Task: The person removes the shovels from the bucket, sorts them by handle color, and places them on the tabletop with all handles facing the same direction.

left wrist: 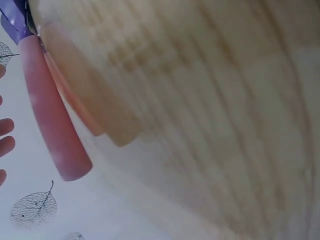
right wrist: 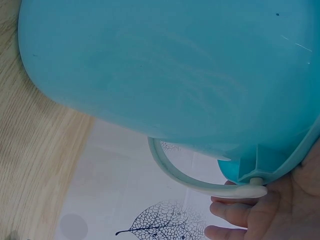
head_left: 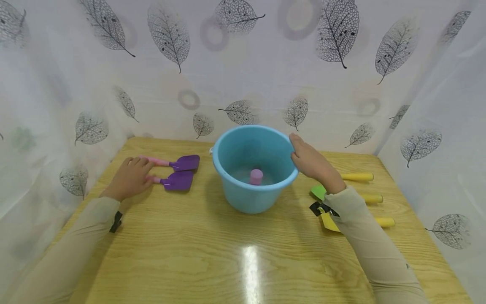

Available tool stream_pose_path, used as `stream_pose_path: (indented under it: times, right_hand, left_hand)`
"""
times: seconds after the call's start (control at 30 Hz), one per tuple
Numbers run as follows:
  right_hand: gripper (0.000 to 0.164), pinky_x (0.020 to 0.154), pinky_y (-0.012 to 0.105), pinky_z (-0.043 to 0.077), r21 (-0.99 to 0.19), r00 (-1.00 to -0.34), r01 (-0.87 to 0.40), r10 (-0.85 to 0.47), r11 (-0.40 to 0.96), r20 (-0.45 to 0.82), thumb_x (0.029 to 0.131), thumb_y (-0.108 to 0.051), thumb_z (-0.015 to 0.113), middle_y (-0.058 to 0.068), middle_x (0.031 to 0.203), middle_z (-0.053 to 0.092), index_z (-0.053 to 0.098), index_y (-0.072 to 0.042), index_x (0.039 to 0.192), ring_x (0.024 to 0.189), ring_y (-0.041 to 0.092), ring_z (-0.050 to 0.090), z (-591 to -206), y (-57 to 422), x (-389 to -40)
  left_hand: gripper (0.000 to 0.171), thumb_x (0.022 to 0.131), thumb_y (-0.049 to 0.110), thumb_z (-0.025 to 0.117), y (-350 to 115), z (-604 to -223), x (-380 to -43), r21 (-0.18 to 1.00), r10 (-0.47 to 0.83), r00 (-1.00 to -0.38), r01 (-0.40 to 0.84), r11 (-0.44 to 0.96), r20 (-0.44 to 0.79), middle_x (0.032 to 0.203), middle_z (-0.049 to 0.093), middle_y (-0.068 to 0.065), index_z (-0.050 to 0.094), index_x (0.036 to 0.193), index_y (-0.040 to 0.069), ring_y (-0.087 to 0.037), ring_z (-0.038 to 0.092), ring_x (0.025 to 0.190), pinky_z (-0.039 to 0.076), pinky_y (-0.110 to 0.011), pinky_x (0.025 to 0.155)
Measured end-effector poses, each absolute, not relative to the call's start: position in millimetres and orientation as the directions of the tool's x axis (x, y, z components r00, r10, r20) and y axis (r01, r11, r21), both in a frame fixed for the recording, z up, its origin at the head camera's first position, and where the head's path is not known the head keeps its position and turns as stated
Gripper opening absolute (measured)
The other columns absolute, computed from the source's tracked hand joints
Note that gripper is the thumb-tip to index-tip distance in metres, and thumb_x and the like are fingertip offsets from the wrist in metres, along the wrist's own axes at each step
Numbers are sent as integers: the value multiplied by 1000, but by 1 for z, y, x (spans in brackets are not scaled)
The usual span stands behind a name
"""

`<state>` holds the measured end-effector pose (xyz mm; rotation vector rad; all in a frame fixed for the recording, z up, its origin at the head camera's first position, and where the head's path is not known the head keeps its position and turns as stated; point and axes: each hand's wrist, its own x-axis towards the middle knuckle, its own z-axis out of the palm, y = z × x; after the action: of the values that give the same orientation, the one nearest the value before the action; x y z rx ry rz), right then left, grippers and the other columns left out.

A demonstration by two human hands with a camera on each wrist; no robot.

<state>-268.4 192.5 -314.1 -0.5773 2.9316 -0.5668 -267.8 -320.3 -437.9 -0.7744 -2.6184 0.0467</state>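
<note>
A light blue bucket [head_left: 250,198] stands on the wooden table, and a pink cylindrical piece [head_left: 256,177] shows inside it. My right hand [head_left: 313,158] grips the bucket's right rim; in the right wrist view its fingers [right wrist: 235,212] lie outside, by the end of the white handle [right wrist: 200,186]. My left hand [head_left: 129,177] is over the pink handles of two toy shovels, the far shovel [head_left: 186,163] and the near shovel [head_left: 178,180], both with purple blades. In the left wrist view, its fingertips [left wrist: 7,145] are spread apart beside a pink handle [left wrist: 55,115].
Under and beyond my right forearm lie several tools with yellow handles [head_left: 357,177], one showing a green blade [head_left: 319,192] and one a yellow blade [head_left: 329,222]. A leaf-patterned curtain [head_left: 243,84] surrounds the table [head_left: 190,253] at the back and sides.
</note>
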Motion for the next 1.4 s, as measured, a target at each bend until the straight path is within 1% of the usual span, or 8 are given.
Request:
stream_pose_path:
  times: [0.13,0.27,0.37,0.53,0.87,1.2,1.27,1.4]
  right_hand:
    - [61,119,51,9,-383,-922,-350,-386,855,-18,95,-13,25,20,158,4,2,2,149,147,35,4,-313,192,-268]
    - [61,119,51,9,-384,-921,-356,-389,852,-11,95,-12,26,21,157,5,2,3,149,146,36,5,-312,192,-268]
    - [61,119,50,9,-378,-922,-357,-388,854,-6,95,-12,27,22,157,6,3,3,149,146,36,5,-313,192,-269]
    - [63,119,50,10,-387,-921,-365,-390,847,13,93,-13,28,21,157,7,4,3,149,146,36,6,-313,193,-270]
    - [63,119,50,11,-382,-923,-357,-385,853,1,94,-13,29,20,158,6,3,3,149,147,35,5,-309,190,-270]
    - [63,119,51,10,-390,-922,-355,-387,850,-4,94,-12,28,20,158,6,2,1,150,146,35,5,-311,191,-270]
    - [63,119,51,10,-391,-923,-352,-386,851,-10,94,-12,28,20,158,6,1,1,150,146,35,5,-312,191,-269]
    - [63,119,52,10,-392,-924,-344,-383,854,-23,95,-13,26,20,158,4,0,1,150,146,36,4,-313,192,-268]
  left_hand:
    - [51,75,35,73,-316,-430,-268,-169,513,-769,488,856,380,98,57,-19,56,110,2,-40,56,91,42,-55,84]
    - [51,77,32,69,-304,-418,-269,-177,495,-779,465,868,385,105,58,-20,56,116,2,-40,55,98,41,-56,89]
    - [47,77,27,65,-292,-405,-269,-185,496,-758,463,867,424,106,59,-21,58,116,1,-39,56,98,41,-55,91]
    - [42,77,25,63,-263,-382,-266,-176,488,-718,467,866,496,106,59,-21,58,113,3,-39,56,98,41,-54,91]
    - [44,77,24,66,-211,-334,-256,-180,487,-661,478,860,570,110,60,-21,57,115,4,-38,56,101,41,-53,92]
    - [42,77,26,64,-155,-296,-242,-272,610,-546,575,772,575,112,60,-20,60,114,6,-36,55,104,42,-51,92]
    - [42,78,26,64,-144,-292,-238,-289,647,-527,607,740,551,112,60,-19,60,115,6,-36,55,104,42,-50,92]
    - [42,80,27,62,-121,-284,-230,-321,736,-505,678,662,451,109,60,-16,60,117,8,-33,54,103,41,-48,93]
